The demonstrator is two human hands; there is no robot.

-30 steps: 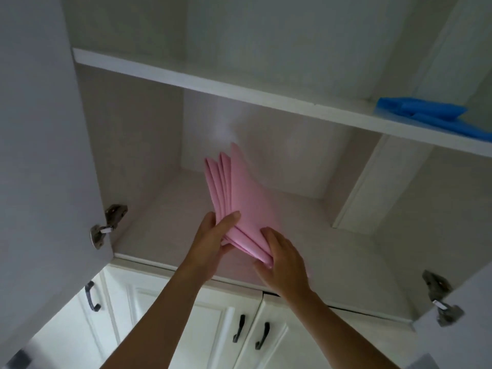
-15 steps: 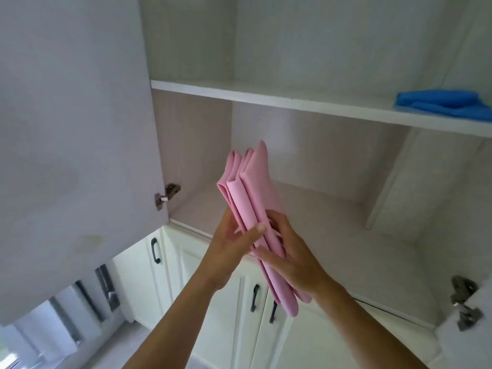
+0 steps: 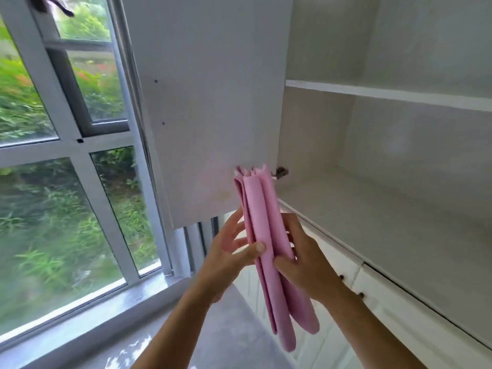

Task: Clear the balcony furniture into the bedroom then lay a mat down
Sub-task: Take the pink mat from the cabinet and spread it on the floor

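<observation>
A folded pink mat (image 3: 269,251) stands nearly upright in the air in front of the open wall cabinet, its lower end hanging down. My left hand (image 3: 230,255) holds it from the left, thumb across its front edge and fingers spread along its side. My right hand (image 3: 303,259) grips it from the right, thumb on the front fold and fingers behind. The mat is outside the cabinet, level with the bottom edge of the open door.
The open cabinet door (image 3: 213,102) hangs just left of and behind the mat. The cabinet's lower shelf (image 3: 386,222) and upper shelf (image 3: 386,95) are on the right. White lower cabinets (image 3: 372,310) run below. A large window (image 3: 66,169) fills the left, over a grey floor (image 3: 207,328).
Both hands have drawn the pink mat out of the cabinet, down and towards me. My view has swung left, bringing the window into sight and the blue item on the upper shelf out of it.
</observation>
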